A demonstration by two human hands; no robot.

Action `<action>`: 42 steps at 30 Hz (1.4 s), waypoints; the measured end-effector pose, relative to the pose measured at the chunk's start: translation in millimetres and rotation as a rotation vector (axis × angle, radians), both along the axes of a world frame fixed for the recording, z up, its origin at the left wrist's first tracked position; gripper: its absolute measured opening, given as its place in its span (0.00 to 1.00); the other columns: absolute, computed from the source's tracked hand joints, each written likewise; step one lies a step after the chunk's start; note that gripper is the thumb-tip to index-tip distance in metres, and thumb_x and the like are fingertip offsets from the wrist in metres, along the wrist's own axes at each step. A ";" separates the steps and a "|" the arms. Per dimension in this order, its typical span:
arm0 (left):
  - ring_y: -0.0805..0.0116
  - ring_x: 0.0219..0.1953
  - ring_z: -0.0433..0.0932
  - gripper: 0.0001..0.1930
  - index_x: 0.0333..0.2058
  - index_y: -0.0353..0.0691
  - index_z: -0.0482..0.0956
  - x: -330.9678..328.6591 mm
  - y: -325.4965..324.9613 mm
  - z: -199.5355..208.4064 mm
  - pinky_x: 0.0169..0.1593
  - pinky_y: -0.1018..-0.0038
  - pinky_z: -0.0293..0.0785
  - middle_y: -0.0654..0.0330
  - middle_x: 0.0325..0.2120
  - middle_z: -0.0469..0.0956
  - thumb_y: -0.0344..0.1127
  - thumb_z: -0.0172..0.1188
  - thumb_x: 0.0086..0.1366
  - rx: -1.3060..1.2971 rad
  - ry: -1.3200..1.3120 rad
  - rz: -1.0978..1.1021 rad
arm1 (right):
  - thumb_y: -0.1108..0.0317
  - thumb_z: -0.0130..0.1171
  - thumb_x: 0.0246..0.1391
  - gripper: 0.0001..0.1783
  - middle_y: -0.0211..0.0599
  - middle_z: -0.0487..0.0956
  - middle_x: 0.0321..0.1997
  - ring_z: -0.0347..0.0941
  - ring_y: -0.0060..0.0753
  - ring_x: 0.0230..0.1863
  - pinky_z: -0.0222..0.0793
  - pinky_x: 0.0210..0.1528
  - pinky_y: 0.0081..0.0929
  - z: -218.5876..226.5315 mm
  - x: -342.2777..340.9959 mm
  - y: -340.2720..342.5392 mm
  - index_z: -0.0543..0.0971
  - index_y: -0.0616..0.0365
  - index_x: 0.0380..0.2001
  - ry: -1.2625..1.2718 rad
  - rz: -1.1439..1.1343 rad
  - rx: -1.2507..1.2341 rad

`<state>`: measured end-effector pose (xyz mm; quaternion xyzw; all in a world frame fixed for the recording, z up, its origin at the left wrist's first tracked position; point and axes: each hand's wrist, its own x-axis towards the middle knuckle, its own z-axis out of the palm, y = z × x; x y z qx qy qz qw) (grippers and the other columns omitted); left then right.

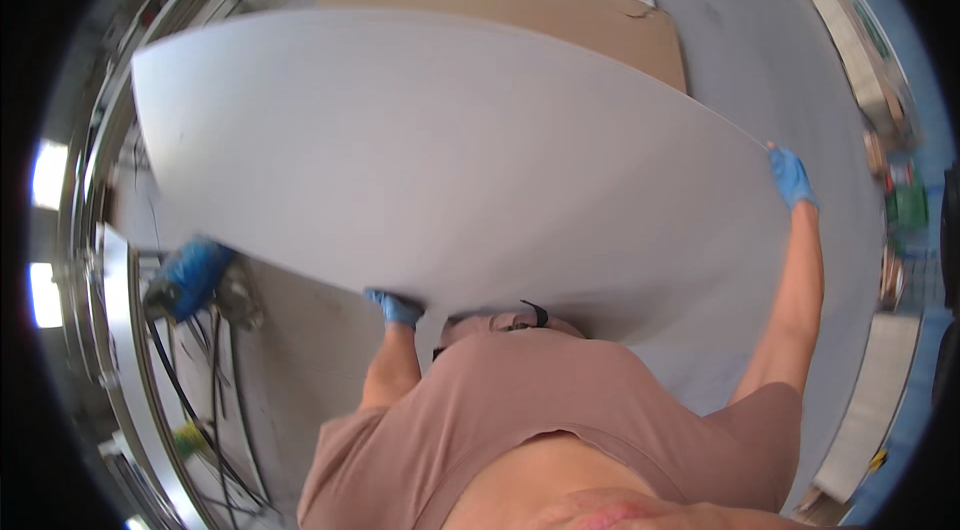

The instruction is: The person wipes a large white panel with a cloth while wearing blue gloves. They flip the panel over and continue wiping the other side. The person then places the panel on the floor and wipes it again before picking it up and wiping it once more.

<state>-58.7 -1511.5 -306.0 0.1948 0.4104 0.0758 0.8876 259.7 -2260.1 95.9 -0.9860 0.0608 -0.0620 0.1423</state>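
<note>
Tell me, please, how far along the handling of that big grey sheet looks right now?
Done: the large grey sheet is up off the floor. In hand: the left hand grips its near edge, the right hand its right corner, both in blue gloves. Left: it is not yet set down; the brown cardboard sheet lies behind it.

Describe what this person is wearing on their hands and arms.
Both hands wear thin blue disposable-style gloves: the left hand and the right hand. The forearms are bare, with no watch or band visible. Short sleeves of a dusty-pink T-shirt cover the upper arms.
</note>
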 end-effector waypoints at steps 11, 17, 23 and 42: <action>0.56 0.79 0.51 0.73 0.78 0.51 0.54 -74.3 39.9 13.1 0.77 0.43 0.40 0.66 0.78 0.56 0.99 0.39 0.43 -0.019 0.449 0.094 | 0.30 0.40 0.73 0.41 0.30 0.63 0.26 0.55 0.32 0.31 0.64 0.36 0.35 -31.1 -74.5 13.5 0.70 0.64 0.31 0.143 0.056 -0.097; 0.56 0.78 0.54 0.69 0.77 0.51 0.57 -58.9 30.4 15.7 0.78 0.44 0.42 0.66 0.77 0.59 0.98 0.38 0.47 0.043 0.483 0.035 | 0.28 0.39 0.72 0.43 0.31 0.64 0.28 0.57 0.31 0.33 0.66 0.39 0.33 -35.2 -60.8 2.6 0.69 0.66 0.32 0.127 0.045 0.058; 0.56 0.77 0.57 0.68 0.77 0.49 0.57 -115.5 24.9 32.4 0.78 0.45 0.45 0.65 0.77 0.61 0.96 0.38 0.50 -0.029 0.442 0.057 | 0.29 0.39 0.72 0.44 0.33 0.66 0.29 0.58 0.31 0.34 0.67 0.41 0.35 -22.2 -94.5 -1.5 0.69 0.68 0.32 0.214 0.058 0.018; 0.55 0.79 0.51 0.75 0.79 0.43 0.49 -405.7 22.9 -33.2 0.79 0.52 0.45 0.59 0.79 0.53 0.98 0.42 0.45 -0.018 0.522 0.005 | 0.28 0.38 0.72 0.45 0.36 0.74 0.28 0.64 0.33 0.33 0.68 0.40 0.41 -56.5 -382.4 4.9 0.74 0.67 0.31 0.176 0.023 0.005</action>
